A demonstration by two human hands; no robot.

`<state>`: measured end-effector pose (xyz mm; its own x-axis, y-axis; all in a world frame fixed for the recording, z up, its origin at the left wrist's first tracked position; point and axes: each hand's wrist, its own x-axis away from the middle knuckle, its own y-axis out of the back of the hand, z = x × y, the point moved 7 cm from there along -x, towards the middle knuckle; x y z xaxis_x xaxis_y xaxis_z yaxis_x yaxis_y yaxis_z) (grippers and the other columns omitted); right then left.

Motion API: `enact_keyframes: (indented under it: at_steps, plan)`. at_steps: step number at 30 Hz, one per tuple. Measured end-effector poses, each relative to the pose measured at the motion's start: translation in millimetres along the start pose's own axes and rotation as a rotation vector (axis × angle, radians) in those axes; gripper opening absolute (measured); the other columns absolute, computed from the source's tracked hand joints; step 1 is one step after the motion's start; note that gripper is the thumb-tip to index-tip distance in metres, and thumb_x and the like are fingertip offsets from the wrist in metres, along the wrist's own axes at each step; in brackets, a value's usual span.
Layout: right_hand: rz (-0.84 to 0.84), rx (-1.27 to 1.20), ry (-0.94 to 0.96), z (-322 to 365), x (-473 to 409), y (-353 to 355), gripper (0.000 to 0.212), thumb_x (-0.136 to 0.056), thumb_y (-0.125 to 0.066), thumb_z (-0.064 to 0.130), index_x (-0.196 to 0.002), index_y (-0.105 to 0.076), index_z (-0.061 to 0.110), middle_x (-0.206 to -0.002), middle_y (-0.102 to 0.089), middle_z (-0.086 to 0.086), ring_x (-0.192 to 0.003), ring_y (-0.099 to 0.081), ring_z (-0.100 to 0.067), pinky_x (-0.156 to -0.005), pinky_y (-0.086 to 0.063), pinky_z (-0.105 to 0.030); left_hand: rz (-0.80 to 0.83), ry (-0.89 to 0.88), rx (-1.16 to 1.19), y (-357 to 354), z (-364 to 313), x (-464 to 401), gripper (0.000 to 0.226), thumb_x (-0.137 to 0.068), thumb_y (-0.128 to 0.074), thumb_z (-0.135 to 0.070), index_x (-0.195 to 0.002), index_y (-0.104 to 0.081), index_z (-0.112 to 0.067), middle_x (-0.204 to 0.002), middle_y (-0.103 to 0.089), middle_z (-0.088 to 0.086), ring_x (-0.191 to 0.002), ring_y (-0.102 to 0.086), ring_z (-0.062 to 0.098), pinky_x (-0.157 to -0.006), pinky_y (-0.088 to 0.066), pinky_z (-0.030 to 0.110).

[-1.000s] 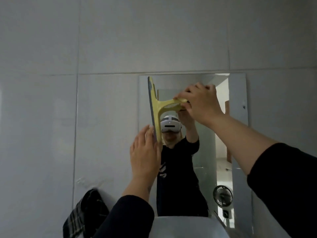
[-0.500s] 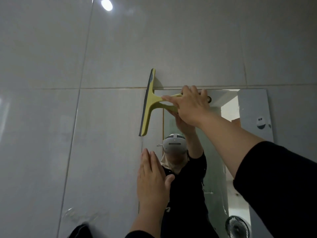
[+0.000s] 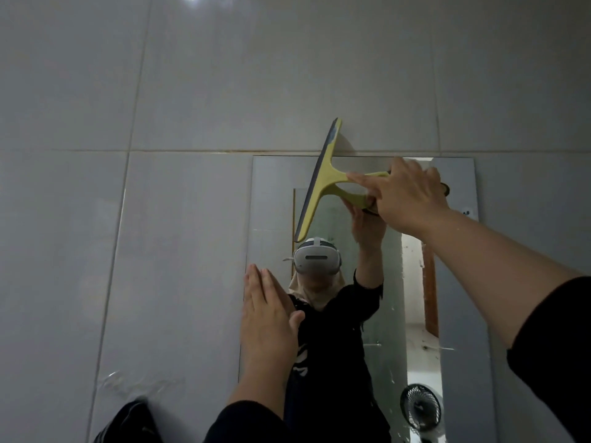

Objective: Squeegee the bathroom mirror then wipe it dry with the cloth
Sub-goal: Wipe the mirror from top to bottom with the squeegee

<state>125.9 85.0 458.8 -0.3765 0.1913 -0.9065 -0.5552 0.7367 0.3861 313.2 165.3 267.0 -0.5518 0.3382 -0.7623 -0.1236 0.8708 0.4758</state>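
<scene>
The rectangular mirror (image 3: pixel 460 282) hangs on the grey tiled wall. My right hand (image 3: pixel 406 193) grips the handle of a yellow squeegee (image 3: pixel 323 183), whose dark blade stands nearly upright and tilted, its top end above the mirror's upper edge and its lower end on the glass. My left hand (image 3: pixel 268 318) lies flat with fingers together against the mirror's left edge, holding nothing. A dark checked cloth (image 3: pixel 131 423) shows at the bottom left, mostly cut off by the frame.
Large grey wall tiles (image 3: pixel 192 91) surround the mirror. The glass reflects a person wearing a headset, a doorway and a small black fan (image 3: pixel 420 407). Water streaks show on the tile (image 3: pixel 128 382) above the cloth.
The squeegee has shifted right from the mirror's left edge toward its middle and tilted more. The view first tipped upward, then settled. My left hand stayed flat at the mirror's left edge.
</scene>
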Motion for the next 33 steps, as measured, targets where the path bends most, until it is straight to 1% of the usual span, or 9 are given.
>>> enact_keyframes:
  at_steps: [5,10,13,16,19,21,26,30,33]
  plan:
    - [0.009,0.012,-0.07,-34,10,1,0.057,-0.097,-0.034,0.019,-0.139,-0.024,0.056,-0.115,-0.046,-0.012,-0.114,-0.042,-0.031,-0.091,-0.032,-0.045,0.006,-0.005,0.009,-1,-1,-1,0.095,-0.092,-0.049,-0.046,-0.145,0.021,-0.01,-0.154,0.03,0.006,-0.145,0.016,0.021,-0.119,-0.013,0.035]
    - [0.035,0.002,-0.187,-71,20,0,0.061,-0.096,-0.037,0.017,-0.138,-0.022,0.058,-0.121,-0.045,-0.014,-0.118,-0.041,-0.033,-0.096,-0.032,-0.047,-0.002,0.005,-0.007,-3,0,-2,0.096,-0.091,-0.051,-0.044,-0.145,0.021,-0.009,-0.154,0.03,0.007,-0.145,0.017,0.022,-0.119,-0.007,0.033]
    - [0.049,-0.027,-0.25,-92,28,0,0.055,-0.098,-0.035,0.023,-0.139,-0.022,0.058,-0.122,-0.045,-0.015,-0.117,-0.042,-0.034,-0.095,-0.033,-0.048,-0.013,-0.003,-0.012,-5,0,-4,0.096,-0.091,-0.052,-0.043,-0.146,0.019,-0.008,-0.154,0.029,0.008,-0.145,0.016,0.022,-0.119,-0.01,0.033]
    - [0.081,-0.041,-0.304,-109,36,-3,0.05,-0.101,-0.028,0.029,-0.14,-0.018,0.058,-0.123,-0.045,-0.017,-0.113,-0.045,-0.035,-0.091,-0.037,-0.046,-0.018,-0.001,-0.003,-5,1,-4,0.098,-0.09,-0.053,-0.044,-0.147,0.017,-0.008,-0.155,0.028,0.007,-0.145,0.016,0.021,-0.118,-0.017,0.036]
    - [0.097,-0.084,-0.345,-115,40,-6,0.047,-0.1,-0.027,0.033,-0.139,-0.019,0.059,-0.121,-0.046,-0.017,-0.107,-0.051,-0.037,-0.084,-0.041,-0.041,-0.018,-0.005,-0.01,-6,0,-5,0.099,-0.089,-0.054,-0.045,-0.147,0.018,-0.009,-0.154,0.029,0.006,-0.145,0.016,0.021,-0.118,-0.018,0.037]
    - [0.109,-0.098,-0.373,-117,42,-7,0.047,-0.1,-0.026,0.034,-0.141,-0.018,0.056,-0.122,-0.047,-0.018,-0.104,-0.053,-0.039,-0.078,-0.039,-0.038,-0.023,-0.004,-0.001,-6,0,-5,0.1,-0.088,-0.055,-0.045,-0.147,0.017,-0.01,-0.155,0.029,0.005,-0.145,0.016,0.02,-0.118,-0.018,0.037]
    - [0.078,-0.173,-0.463,-122,57,-9,0.046,-0.1,-0.029,0.034,-0.143,-0.022,0.049,-0.115,-0.06,-0.015,-0.098,-0.058,-0.034,-0.072,-0.041,-0.034,-0.039,-0.016,-0.002,-6,1,-4,0.099,-0.087,-0.056,-0.045,-0.148,0.014,-0.01,-0.156,0.026,0.004,-0.146,0.014,0.02,-0.116,-0.022,0.039]
    - [0.054,-0.335,-0.559,-113,72,-18,0.047,-0.098,-0.032,0.033,-0.143,-0.026,0.047,-0.123,-0.061,-0.012,-0.108,-0.056,-0.036,-0.082,-0.044,-0.037,-0.041,-0.02,0.009,-6,2,-4,0.099,-0.087,-0.057,-0.044,-0.148,0.013,-0.01,-0.156,0.026,0.003,-0.146,0.013,0.02,-0.115,-0.024,0.04]
    - [0.017,-0.457,-0.619,-98,80,-25,0.049,-0.098,-0.034,0.03,-0.144,-0.028,0.042,-0.123,-0.062,-0.009,-0.11,-0.056,-0.034,-0.086,-0.045,-0.036,-0.038,-0.019,0.018,-7,2,-4,0.099,-0.087,-0.058,-0.044,-0.149,0.012,-0.01,-0.156,0.025,0.002,-0.146,0.011,0.02,-0.115,-0.025,0.04]
